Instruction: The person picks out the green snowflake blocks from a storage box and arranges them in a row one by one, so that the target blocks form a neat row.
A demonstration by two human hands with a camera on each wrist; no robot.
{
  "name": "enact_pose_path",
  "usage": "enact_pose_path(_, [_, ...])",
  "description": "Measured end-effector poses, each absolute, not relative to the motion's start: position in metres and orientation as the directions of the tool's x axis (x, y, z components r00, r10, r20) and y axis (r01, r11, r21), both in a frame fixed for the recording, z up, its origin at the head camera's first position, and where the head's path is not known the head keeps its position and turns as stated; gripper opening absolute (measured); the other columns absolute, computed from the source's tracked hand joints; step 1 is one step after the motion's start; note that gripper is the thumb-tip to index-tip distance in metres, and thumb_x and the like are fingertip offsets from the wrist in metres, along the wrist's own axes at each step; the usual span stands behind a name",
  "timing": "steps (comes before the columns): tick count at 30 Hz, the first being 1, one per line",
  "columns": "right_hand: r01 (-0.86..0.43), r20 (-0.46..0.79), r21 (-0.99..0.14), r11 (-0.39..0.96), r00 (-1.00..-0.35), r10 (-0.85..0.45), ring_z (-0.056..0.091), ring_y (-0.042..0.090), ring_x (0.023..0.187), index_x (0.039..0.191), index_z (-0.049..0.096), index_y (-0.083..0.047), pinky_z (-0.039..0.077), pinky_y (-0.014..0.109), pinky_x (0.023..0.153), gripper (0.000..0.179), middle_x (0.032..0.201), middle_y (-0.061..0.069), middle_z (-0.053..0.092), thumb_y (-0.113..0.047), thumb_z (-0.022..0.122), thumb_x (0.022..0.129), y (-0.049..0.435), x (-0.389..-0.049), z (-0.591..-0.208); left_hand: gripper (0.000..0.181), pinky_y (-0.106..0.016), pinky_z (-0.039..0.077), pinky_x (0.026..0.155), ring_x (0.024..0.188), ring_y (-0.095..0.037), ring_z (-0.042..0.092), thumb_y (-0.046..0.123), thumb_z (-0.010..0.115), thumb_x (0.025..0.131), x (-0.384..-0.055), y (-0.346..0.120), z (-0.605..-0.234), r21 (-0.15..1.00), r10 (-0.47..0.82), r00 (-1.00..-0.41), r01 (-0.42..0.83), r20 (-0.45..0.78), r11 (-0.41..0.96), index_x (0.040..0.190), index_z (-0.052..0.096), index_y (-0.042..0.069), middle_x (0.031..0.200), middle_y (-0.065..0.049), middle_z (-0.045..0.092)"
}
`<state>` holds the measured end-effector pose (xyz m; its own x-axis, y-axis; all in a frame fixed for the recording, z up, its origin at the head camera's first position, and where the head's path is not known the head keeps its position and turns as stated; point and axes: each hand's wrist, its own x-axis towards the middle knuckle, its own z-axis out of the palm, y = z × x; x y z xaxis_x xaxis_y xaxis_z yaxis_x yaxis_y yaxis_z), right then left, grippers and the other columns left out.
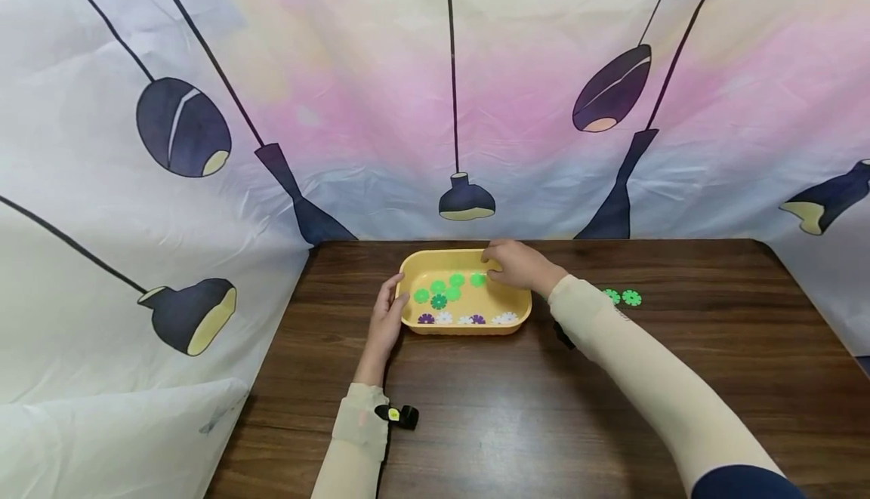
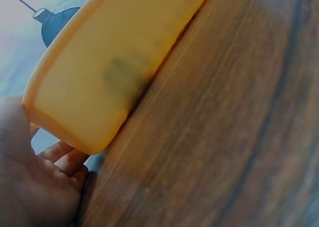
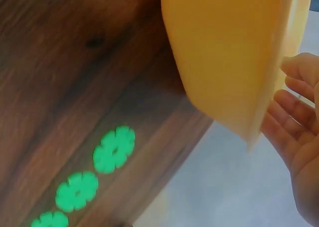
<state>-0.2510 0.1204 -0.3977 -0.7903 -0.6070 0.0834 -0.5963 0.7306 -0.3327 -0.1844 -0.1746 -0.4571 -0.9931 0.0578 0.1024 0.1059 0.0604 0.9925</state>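
A yellow plastic basin [image 1: 435,331] stands at the back of the wooden table, with green, purple and white flower-shaped discs inside. My left hand [image 1: 387,316] holds its left end, thumb at the rim; in the left wrist view the fingers [image 2: 67,157] curl behind the corner. Over the basin's back right rim reaches my right hand [image 1: 518,265], its thumb and index finger apart above the inside. Near its thumb lies a light green disc [image 1: 478,279]. In the right wrist view, the fingers are bent loosely beside the rim, with nothing visible between them.
Right of the basin, green discs [image 1: 631,298] lie on the table [image 1: 476,423], partly hidden by the right sleeve; the right wrist view shows several in a row [image 3: 77,191]. A cloth backdrop with printed lamps [image 1: 467,201] hangs right behind the table's back edge.
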Motion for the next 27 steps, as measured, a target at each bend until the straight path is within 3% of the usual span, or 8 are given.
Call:
enact_pose_path(5, [-0.579,0.044,-0.348,0.737,-0.796,-0.604,0.068,0.032,0.112,0.124,0.074,0.002,0.056,0.045,0.097,0.026,0.123,0.018,0.070,-0.009,0.071,0.100,0.108,-0.256,-0.409,0.047,-0.055,0.022,0.126,0.160,-0.038,0.015,0.004,0.048,0.110,-0.182,-0.174,-0.453,0.993,0.051,-0.993,0.106,0.104,0.058,0.155,0.042,-0.006,0.170,-0.027,0.023])
enact_pose_path(8, [-0.579,0.025,-0.332,0.745,-0.795,-0.606,0.066,0.025,0.092,0.108,0.075,0.000,0.055,0.039,0.085,0.012,0.110,0.014,0.071,-0.006,0.068,0.100,0.102,-0.256,-0.418,0.047,-0.056,0.022,0.126,0.160,-0.038,0.014,0.004,0.047,0.110,-0.182,-0.174,-0.452,0.992,0.059,-0.992,0.112,0.109,0.059,0.156,0.041,-0.005,0.171,-0.027,0.021])
enact_pose_path(10, [-0.580,0.004,-0.307,0.754,-0.793,-0.609,0.054,0.019,0.077,0.094,0.072,-0.004,0.048,0.034,0.074,0.007,0.098,0.009,0.066,-0.005,0.066,0.099,0.099,-0.255,-0.424,0.047,-0.056,0.022,0.126,0.160,-0.038,0.014,0.003,0.047,0.110,-0.182,-0.173,-0.452,0.992,0.064,-0.992,0.114,0.111,0.056,0.156,0.041,-0.006,0.171,-0.027,0.021])
enact_pose_path(13, [-0.578,-0.013,-0.285,0.765,-0.795,-0.606,0.038,0.015,0.068,0.082,0.062,-0.010,0.038,0.031,0.067,0.016,0.089,0.006,0.055,-0.007,0.065,0.098,0.095,-0.253,-0.431,0.047,-0.057,0.023,0.125,0.160,-0.039,0.014,0.003,0.047,0.110,-0.183,-0.173,-0.452,0.991,0.065,-0.991,0.122,0.118,0.052,0.155,0.041,-0.006,0.171,-0.027,0.021])
enact_pose_path(21, [-0.547,0.005,-0.306,0.779,-0.820,-0.573,0.037,0.014,0.066,0.068,0.050,-0.015,0.037,0.031,0.066,0.035,0.085,0.004,0.050,-0.010,0.068,0.097,0.094,-0.243,-0.441,0.046,-0.055,0.024,0.125,0.160,-0.039,0.017,0.004,0.048,0.110,-0.180,-0.173,-0.453,0.993,0.059,-0.994,0.096,0.091,0.076,0.155,0.043,-0.005,0.170,-0.025,0.025])
enact_pose_path(27, [-0.522,0.012,-0.373,0.767,-0.829,-0.559,0.023,0.012,0.058,0.062,0.039,-0.017,0.027,0.029,0.057,0.046,0.065,-0.002,0.027,-0.006,0.067,0.096,0.092,-0.246,-0.443,0.046,-0.056,0.024,0.125,0.159,-0.038,0.018,0.004,0.048,0.110,-0.180,-0.174,-0.454,0.992,0.049,-0.994,0.104,0.100,0.067,0.155,0.042,-0.005,0.170,-0.024,0.027])
